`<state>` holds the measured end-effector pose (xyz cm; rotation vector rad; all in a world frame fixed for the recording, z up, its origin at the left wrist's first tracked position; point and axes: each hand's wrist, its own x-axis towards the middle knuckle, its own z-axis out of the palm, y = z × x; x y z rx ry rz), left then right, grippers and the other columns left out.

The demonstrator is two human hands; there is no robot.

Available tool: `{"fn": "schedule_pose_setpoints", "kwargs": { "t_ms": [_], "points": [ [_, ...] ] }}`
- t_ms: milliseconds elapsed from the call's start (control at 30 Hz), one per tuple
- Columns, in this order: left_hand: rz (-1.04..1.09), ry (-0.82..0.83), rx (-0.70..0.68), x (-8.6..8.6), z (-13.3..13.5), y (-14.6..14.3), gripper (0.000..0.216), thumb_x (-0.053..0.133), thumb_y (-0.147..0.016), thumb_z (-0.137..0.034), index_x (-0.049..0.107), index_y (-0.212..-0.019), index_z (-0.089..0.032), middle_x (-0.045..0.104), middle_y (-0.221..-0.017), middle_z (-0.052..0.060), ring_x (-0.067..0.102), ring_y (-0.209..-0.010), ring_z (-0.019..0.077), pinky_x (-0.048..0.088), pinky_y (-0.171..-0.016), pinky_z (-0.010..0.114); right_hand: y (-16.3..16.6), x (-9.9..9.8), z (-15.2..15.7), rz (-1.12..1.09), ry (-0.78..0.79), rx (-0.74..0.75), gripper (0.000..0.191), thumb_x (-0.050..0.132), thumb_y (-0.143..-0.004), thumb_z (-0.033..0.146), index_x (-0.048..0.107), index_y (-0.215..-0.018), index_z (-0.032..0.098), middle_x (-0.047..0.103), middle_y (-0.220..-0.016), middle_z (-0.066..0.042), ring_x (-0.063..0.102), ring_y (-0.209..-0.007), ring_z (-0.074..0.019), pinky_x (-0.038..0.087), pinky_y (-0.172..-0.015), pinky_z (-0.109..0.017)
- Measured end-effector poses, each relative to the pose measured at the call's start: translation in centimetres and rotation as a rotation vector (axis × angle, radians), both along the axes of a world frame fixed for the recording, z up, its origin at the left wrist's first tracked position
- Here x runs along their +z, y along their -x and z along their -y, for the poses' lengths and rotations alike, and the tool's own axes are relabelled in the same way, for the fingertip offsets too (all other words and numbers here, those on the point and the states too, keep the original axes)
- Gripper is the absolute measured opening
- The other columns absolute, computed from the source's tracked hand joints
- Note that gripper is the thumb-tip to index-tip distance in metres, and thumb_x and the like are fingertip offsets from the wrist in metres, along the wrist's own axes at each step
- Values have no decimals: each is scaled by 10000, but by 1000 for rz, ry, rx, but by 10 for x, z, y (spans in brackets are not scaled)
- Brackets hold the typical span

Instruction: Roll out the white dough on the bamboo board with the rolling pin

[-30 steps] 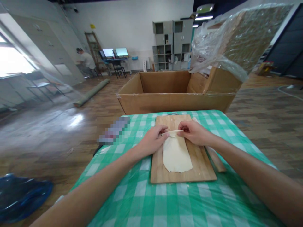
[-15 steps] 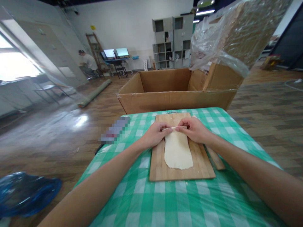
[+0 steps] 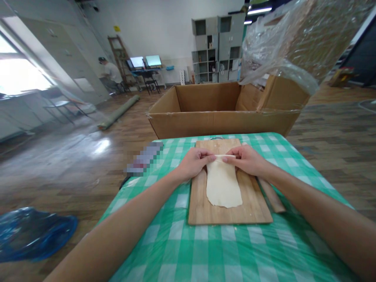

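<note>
On the left, the left hand point(image 3: 197, 162) pinched the far edge of the dough sheet point(image 3: 224, 186), which lay on the wooden board point(image 3: 199, 207). The dough was probably light, soft and easily torn, best held broadly along that edge. The right hand point(image 3: 248, 159) pinched its right part.

Left hand point(image 3: 195, 162) and right hand point(image 3: 248, 159) pinch dough point(image 3: 223, 187) at its far edge.
</note>
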<state>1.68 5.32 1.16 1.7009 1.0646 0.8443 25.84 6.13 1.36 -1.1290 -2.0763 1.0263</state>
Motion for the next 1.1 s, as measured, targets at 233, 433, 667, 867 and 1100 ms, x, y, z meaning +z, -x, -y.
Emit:
{"fn": "schedule_pose_setpoints", "kwargs": {
  "t_ms": [233, 433, 667, 867, 1100],
  "points": [
    [139, 133, -26, -1, -3, 3, 393, 754, -842, -482, 778, -973, -113, 743, -812, 73, 636, -662, 150, 488, -607, 256, -7, 3, -2, -161, 201, 35, 473, 714, -853, 614, 774, -832, 145, 726, -728, -64, 642, -591, -163, 530, -560, -275],
    [38, 37, -8, 2, 1, -2, 359, 757, -835, -492, 775, -887, -137, 735, -806, 55, 621, -692, 148, 435, -601, 240, 1, 4, 2, -75, 51, 46, 408, 698, -880, 573, 783, -866, 174, 676, -708, -13, 553, -599, -136, 411, -521, -247],
    [10, -18, 29, 1, 4, -8, 350, 775, -811, -491, 783, -863, -145, 707, -729, 31, 566, -634, 130, 379, -557, 237, 12, 0, 6, -48, -142, 20, 334, 636, -941, 463, 777, -854, 173, 689, -734, -15, 561, -678, -153, 391, -600, -266],
    [85, 40, 64, -3, 1, -4, 329, 789, -802, -460, 784, -893, -143, 760, -833, 67, 640, -708, 163, 439, -603, 248, 1, 0, 1, -46, 26, 15, 410, 674, -892, 558, 748, -799, 166, 595, -614, 7, 466, -542, -126, 291, -482, -258],
    [133, 110, 5, 2, 1, -2, 321, 776, -825, -443, 767, -916, -135, 739, -787, 57, 628, -647, 142, 473, -599, 251, -3, 4, -1, -43, 2, 1, 359, 694, -877, 523, 767, -873, 172, 685, -738, -24, 551, -619, -149, 367, -522, -259]
  ]
}}
